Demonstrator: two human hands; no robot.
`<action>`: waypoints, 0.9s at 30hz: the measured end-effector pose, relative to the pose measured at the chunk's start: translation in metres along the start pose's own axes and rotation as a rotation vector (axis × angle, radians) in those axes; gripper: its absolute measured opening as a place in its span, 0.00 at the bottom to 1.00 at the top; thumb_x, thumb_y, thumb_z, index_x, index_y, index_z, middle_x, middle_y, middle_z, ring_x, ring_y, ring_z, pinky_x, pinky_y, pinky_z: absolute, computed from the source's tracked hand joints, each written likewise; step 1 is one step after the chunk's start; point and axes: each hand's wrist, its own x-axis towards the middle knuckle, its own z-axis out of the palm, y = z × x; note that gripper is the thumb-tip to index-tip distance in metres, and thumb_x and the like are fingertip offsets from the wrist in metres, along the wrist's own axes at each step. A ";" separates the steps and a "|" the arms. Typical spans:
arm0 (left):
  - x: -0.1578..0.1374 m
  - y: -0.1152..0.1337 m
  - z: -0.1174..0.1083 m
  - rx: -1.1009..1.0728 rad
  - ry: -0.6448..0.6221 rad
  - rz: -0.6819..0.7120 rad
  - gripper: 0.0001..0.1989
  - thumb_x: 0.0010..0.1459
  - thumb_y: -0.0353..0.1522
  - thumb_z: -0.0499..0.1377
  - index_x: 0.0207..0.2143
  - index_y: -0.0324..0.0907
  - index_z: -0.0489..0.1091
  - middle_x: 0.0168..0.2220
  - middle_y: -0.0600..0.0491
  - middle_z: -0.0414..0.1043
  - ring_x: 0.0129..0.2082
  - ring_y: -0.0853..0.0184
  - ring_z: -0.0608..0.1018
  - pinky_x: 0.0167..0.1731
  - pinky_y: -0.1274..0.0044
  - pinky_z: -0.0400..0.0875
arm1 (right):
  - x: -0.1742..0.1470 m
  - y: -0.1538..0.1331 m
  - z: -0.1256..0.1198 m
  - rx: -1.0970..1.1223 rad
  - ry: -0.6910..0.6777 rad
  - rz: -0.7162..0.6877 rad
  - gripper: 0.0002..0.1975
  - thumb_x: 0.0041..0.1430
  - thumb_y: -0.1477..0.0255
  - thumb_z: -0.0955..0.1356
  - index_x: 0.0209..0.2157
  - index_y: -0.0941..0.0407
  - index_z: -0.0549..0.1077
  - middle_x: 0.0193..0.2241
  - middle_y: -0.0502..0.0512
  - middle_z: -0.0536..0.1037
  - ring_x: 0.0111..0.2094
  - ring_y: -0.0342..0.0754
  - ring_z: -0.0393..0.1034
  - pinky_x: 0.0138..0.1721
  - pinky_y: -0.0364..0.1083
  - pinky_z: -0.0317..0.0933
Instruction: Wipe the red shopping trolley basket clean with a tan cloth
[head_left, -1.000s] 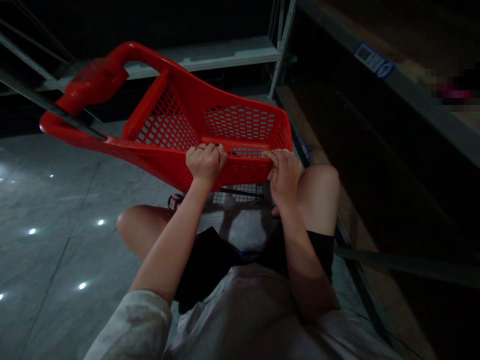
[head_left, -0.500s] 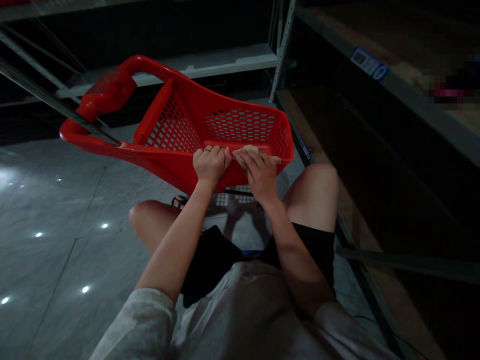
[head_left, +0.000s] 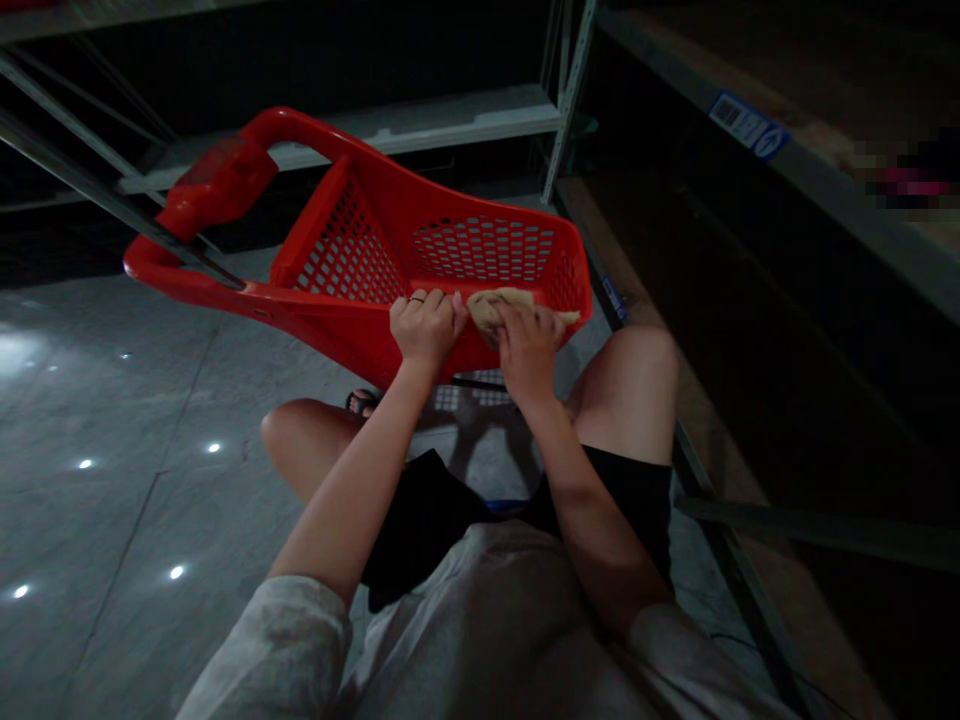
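Observation:
A red plastic shopping cart [head_left: 345, 325] with perforated basket walls stands in front of me, its handle to the left. My left hand [head_left: 427, 325], with a ring on one finger, is closed over the near rim of the basket. Just to its right, my right hand [head_left: 530, 345] holds a crumpled tan cloth [head_left: 499, 300] against the same rim. The cloth drapes over the rim beside and under the fingers. The part of the cloth under my palm is hidden.
A dark shelf [head_left: 817, 150] with blue-and-white labels runs along my right side. Behind the cart is a white metal rack [head_left: 465, 125]. Grey floor [head_left: 112, 500] with light reflections spreads to the left. My bent knees flank the near side of the cart.
My right hand has shifted slightly right along the rim, and more of the tan cloth shows to its left. The left hand keeps its hold on the rim.

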 end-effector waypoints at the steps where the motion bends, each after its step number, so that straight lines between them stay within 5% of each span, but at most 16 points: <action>1: 0.000 0.000 -0.001 0.009 -0.002 0.001 0.22 0.71 0.37 0.49 0.25 0.45 0.73 0.30 0.43 0.78 0.36 0.55 0.76 0.36 0.62 0.57 | 0.003 -0.010 0.001 0.011 -0.045 -0.033 0.19 0.71 0.73 0.60 0.58 0.51 0.74 0.53 0.58 0.79 0.56 0.57 0.65 0.61 0.60 0.53; 5: -0.001 -0.001 -0.004 -0.003 -0.016 0.004 0.22 0.71 0.37 0.48 0.26 0.45 0.73 0.31 0.43 0.78 0.36 0.55 0.76 0.37 0.62 0.57 | 0.010 -0.021 -0.002 0.019 -0.113 -0.077 0.20 0.70 0.73 0.61 0.59 0.51 0.74 0.53 0.58 0.80 0.52 0.56 0.67 0.59 0.58 0.54; 9: -0.003 -0.001 -0.007 -0.029 -0.031 0.035 0.21 0.72 0.38 0.49 0.26 0.46 0.73 0.31 0.44 0.78 0.36 0.56 0.76 0.37 0.63 0.57 | 0.008 0.002 -0.008 -0.008 -0.099 -0.125 0.19 0.68 0.73 0.63 0.58 0.50 0.75 0.51 0.56 0.81 0.49 0.55 0.69 0.56 0.57 0.56; 13: -0.004 -0.002 -0.008 0.030 -0.005 0.079 0.22 0.72 0.38 0.48 0.26 0.45 0.72 0.30 0.44 0.78 0.35 0.57 0.76 0.36 0.63 0.56 | 0.000 0.030 -0.013 -0.014 0.044 -0.035 0.15 0.66 0.73 0.65 0.50 0.51 0.79 0.49 0.58 0.80 0.50 0.55 0.71 0.56 0.57 0.59; 19: -0.006 -0.003 -0.004 0.061 0.057 0.122 0.22 0.72 0.37 0.48 0.26 0.45 0.73 0.29 0.46 0.78 0.33 0.58 0.75 0.35 0.64 0.56 | -0.010 0.058 -0.020 0.070 0.233 0.133 0.17 0.60 0.77 0.63 0.47 0.51 0.78 0.63 0.62 0.67 0.62 0.58 0.63 0.58 0.60 0.63; 23: -0.006 -0.002 0.000 0.038 0.084 0.081 0.23 0.72 0.38 0.49 0.24 0.46 0.72 0.28 0.46 0.77 0.32 0.58 0.75 0.35 0.64 0.56 | -0.007 0.045 -0.021 0.120 0.238 0.142 0.22 0.57 0.81 0.60 0.48 0.53 0.77 0.62 0.63 0.69 0.63 0.56 0.65 0.61 0.61 0.63; 27: -0.005 -0.002 -0.002 -0.006 0.037 0.048 0.23 0.72 0.38 0.49 0.25 0.46 0.72 0.29 0.45 0.77 0.34 0.57 0.75 0.36 0.64 0.56 | 0.001 0.001 -0.019 0.182 0.093 0.018 0.31 0.58 0.84 0.57 0.61 0.54 0.69 0.56 0.59 0.77 0.57 0.51 0.70 0.62 0.56 0.62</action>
